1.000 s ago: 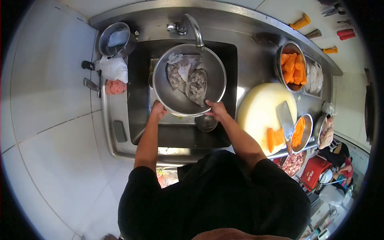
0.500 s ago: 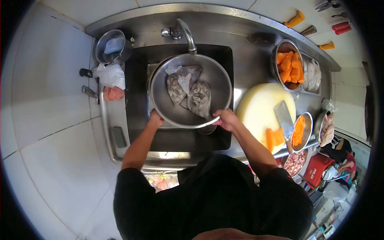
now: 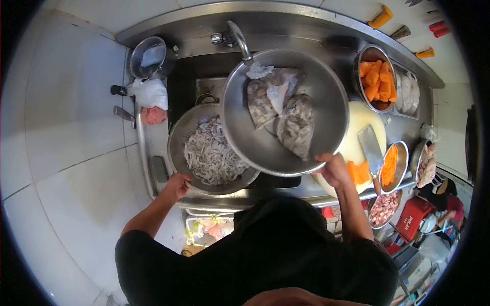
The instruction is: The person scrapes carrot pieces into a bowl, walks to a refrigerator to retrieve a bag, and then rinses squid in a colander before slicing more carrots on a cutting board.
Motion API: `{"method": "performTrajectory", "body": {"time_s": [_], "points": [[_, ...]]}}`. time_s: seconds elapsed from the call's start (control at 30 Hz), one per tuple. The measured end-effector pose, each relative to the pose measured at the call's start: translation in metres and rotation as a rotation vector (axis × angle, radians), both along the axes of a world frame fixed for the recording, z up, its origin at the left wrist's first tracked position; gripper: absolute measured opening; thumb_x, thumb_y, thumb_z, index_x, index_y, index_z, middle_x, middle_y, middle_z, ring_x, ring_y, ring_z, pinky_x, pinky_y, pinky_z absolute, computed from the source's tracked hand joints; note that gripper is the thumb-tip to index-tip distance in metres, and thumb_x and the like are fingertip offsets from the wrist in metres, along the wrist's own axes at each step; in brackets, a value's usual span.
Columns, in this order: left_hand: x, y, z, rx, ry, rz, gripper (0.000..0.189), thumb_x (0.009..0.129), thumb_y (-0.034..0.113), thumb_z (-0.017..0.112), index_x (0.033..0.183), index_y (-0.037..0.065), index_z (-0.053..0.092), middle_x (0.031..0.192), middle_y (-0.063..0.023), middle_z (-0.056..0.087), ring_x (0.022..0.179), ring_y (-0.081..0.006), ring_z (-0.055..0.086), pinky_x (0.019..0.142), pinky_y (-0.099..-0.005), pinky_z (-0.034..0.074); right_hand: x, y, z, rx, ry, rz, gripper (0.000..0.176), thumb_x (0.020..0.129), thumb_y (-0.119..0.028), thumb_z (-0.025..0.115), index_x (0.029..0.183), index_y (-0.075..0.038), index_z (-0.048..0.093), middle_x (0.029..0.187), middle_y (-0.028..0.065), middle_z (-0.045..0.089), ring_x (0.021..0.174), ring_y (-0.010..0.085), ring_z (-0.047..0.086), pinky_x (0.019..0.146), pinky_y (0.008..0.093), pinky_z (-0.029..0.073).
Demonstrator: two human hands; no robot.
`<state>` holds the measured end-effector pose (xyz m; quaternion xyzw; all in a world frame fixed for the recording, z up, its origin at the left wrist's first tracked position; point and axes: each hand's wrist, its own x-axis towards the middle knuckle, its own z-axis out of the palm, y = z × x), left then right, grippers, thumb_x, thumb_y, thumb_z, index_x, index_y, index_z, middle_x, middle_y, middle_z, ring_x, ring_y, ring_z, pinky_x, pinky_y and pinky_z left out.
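Bowl (image 3: 333,104), likely heavy and slippery, is being pinched at its rim, seemingly the surest hold, by the right hand (image 3: 334,171), two o'clock from the colander (image 3: 177,144) being clasped by the left hand (image 3: 176,187).

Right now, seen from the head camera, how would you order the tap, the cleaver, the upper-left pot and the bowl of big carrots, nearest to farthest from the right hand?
From the right hand:
1. Cleaver, close by on its right.
2. Bowl of big carrots, up and to the right.
3. Tap, up and to the left.
4. Upper-left pot, farthest off.
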<state>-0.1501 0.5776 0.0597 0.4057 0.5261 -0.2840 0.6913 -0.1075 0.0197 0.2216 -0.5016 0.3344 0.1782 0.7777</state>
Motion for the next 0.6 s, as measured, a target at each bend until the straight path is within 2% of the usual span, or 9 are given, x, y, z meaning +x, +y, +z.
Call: {"method": "performTrajectory", "body": {"time_s": [0.03, 0.13, 0.23, 0.4, 0.53, 0.6], "points": [[-0.007, 0.0, 0.008, 0.082, 0.073, -0.059, 0.024, 0.083, -0.011, 0.052, 0.106, -0.004, 0.05, 0.098, -0.0145, 0.058, 0.087, -0.0315, 0.065, 0.08, -0.045, 0.061, 0.001, -0.005, -0.005, -0.033, -0.014, 0.034, 0.032, 0.084, 0.004, 0.058, 0.114, 0.015, 0.055, 0.096, 0.0218, 0.067, 0.077, 0.0317, 0.071, 0.059, 0.0426, 0.064], [-0.023, 0.001, 0.035, 0.119, 0.039, -0.051, 0.029, 0.082, -0.011, 0.053, 0.11, -0.005, 0.05, 0.1, -0.0148, 0.06, 0.089, -0.0308, 0.065, 0.082, -0.042, 0.06, 0.01, -0.004, -0.005, -0.051, -0.047, 0.018, 0.032, 0.084, 0.004, 0.056, 0.114, 0.015, 0.054, 0.097, 0.022, 0.067, 0.077, 0.0322, 0.071, 0.06, 0.0431, 0.064], [-0.041, -0.015, 0.088, 0.147, -0.03, 0.003, 0.033, 0.081, -0.01, 0.055, 0.113, -0.005, 0.052, 0.102, -0.0148, 0.062, 0.09, -0.0302, 0.066, 0.082, -0.0385, 0.06, 0.018, 0.002, -0.001, -0.048, -0.033, 0.02, 0.033, 0.085, 0.003, 0.055, 0.115, 0.015, 0.053, 0.098, 0.0218, 0.067, 0.078, 0.0322, 0.071, 0.062, 0.0443, 0.065], [-0.096, -0.008, 0.15, 0.247, -0.058, 0.082, 0.035, 0.077, -0.009, 0.056, 0.111, -0.004, 0.055, 0.102, -0.0142, 0.064, 0.088, -0.0287, 0.067, 0.079, -0.0375, 0.059, 0.017, 0.004, -0.002, -0.039, -0.044, 0.034, 0.035, 0.085, 0.003, 0.055, 0.118, 0.013, 0.052, 0.1, 0.0201, 0.066, 0.081, 0.0317, 0.07, 0.063, 0.0448, 0.065], [-0.15, 0.003, 0.172, 0.279, -0.005, 0.203, 0.034, 0.074, -0.008, 0.056, 0.107, -0.002, 0.057, 0.096, -0.0121, 0.065, 0.085, -0.0264, 0.068, 0.077, -0.0371, 0.059, 0.025, 0.02, -0.016, -0.099, -0.016, 0.092, 0.032, 0.085, 0.001, 0.056, 0.116, 0.01, 0.053, 0.099, 0.0181, 0.064, 0.083, 0.0301, 0.069, 0.062, 0.0442, 0.064], [-0.183, 0.012, 0.169, 0.268, 0.015, 0.242, 0.035, 0.076, -0.008, 0.057, 0.111, -0.002, 0.057, 0.099, -0.0115, 0.064, 0.088, -0.0271, 0.066, 0.079, -0.0386, 0.059, 0.03, 0.034, -0.034, -0.059, -0.023, 0.068, 0.024, 0.086, 0.002, 0.057, 0.109, 0.011, 0.055, 0.096, 0.0171, 0.062, 0.08, 0.028, 0.066, 0.065, 0.0441, 0.065]]}}
